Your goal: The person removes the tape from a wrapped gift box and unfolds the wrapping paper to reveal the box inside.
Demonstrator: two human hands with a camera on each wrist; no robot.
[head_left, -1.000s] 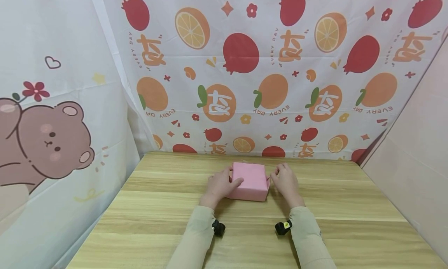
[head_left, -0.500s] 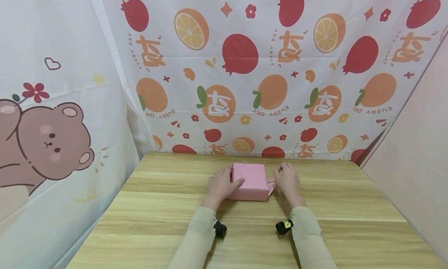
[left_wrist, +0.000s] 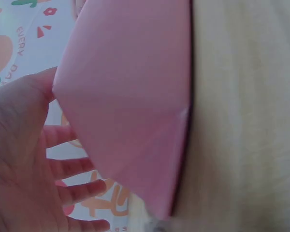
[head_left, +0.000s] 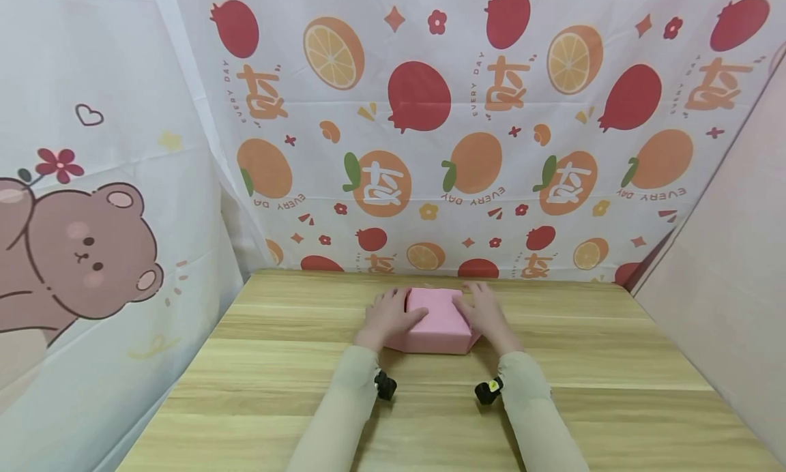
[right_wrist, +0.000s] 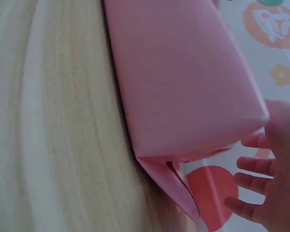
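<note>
A box wrapped in pink paper [head_left: 434, 314] sits toward the back of the table. My left hand [head_left: 385, 319] is at its left end, thumb resting on the top edge; in the left wrist view the other fingers [left_wrist: 75, 167] are spread and nearly straight. The paper tapers into a pointed flap [left_wrist: 150, 169] beyond that end. At the opposite end, my right hand [head_left: 486, 314] has its thumb at the top right edge, the other fingers [right_wrist: 256, 165] extended apart. A loose folded flap [right_wrist: 171, 186] sticks out low beside that hand. The box's far side is hidden.
The wooden table [head_left: 282, 383] ends at a fruit-print curtain [head_left: 430, 144] close behind the box. A bear-print curtain [head_left: 80, 363] hangs on the left, a pale panel [head_left: 737, 267] on the right. Black cameras [head_left: 385, 385] are strapped to both wrists.
My right hand has let go of the right-end paper flap it was pinching and pulling outward. It has moved left onto the box's edge, fingers spread. My left hand stays at its end.
</note>
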